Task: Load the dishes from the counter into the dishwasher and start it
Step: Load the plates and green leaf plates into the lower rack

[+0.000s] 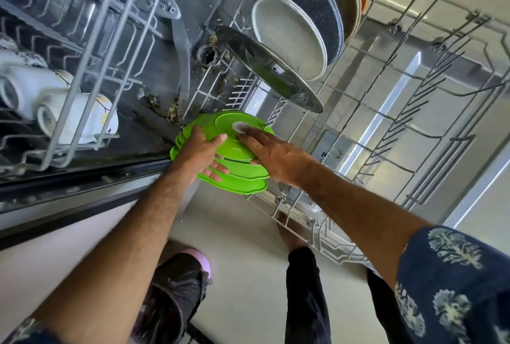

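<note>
Several green plates hang stacked over the pulled-out lower rack. Left hand clamps the stack's edge; right hand lies flat-fingered on the top plate. Best peel one off, then slot it upright between tines near the steel plate.

Pale tiled floor along the near edge. Near centre, a dark shoe with a pink toe. Just right of it, a black trouser leg. At near right, a navy sleeve printed with pale floral motifs.
</note>
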Action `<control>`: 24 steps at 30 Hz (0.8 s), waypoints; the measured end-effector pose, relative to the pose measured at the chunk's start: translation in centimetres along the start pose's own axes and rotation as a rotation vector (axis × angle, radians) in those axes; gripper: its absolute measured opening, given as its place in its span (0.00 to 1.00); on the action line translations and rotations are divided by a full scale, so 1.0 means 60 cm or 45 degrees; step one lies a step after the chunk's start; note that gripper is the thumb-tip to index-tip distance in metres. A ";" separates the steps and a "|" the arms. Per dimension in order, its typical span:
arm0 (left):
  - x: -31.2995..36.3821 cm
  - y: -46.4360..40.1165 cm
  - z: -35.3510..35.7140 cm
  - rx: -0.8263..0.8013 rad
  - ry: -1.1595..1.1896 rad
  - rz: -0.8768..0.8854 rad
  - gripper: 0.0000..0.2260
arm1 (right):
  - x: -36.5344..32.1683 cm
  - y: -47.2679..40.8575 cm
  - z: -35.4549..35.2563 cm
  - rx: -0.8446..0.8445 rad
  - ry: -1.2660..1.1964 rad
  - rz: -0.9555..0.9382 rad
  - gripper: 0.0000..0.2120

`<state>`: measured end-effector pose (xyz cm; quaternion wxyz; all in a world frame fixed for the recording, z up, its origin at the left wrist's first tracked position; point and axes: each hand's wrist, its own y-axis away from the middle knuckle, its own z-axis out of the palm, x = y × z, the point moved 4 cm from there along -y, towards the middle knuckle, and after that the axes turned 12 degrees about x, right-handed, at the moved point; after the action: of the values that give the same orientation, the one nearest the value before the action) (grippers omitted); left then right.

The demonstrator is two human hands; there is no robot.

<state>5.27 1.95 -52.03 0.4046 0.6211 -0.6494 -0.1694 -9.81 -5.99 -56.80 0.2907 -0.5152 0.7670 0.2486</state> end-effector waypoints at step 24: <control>-0.025 0.521 -0.104 0.651 -1.175 1.040 0.33 | -0.276 0.231 -0.323 -0.245 0.337 -0.097 0.38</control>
<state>-11.22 10.47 -26.07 -0.0431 0.2654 -0.9588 -0.0914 -21.45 -3.71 -30.34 0.1456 -0.5975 0.7512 0.2398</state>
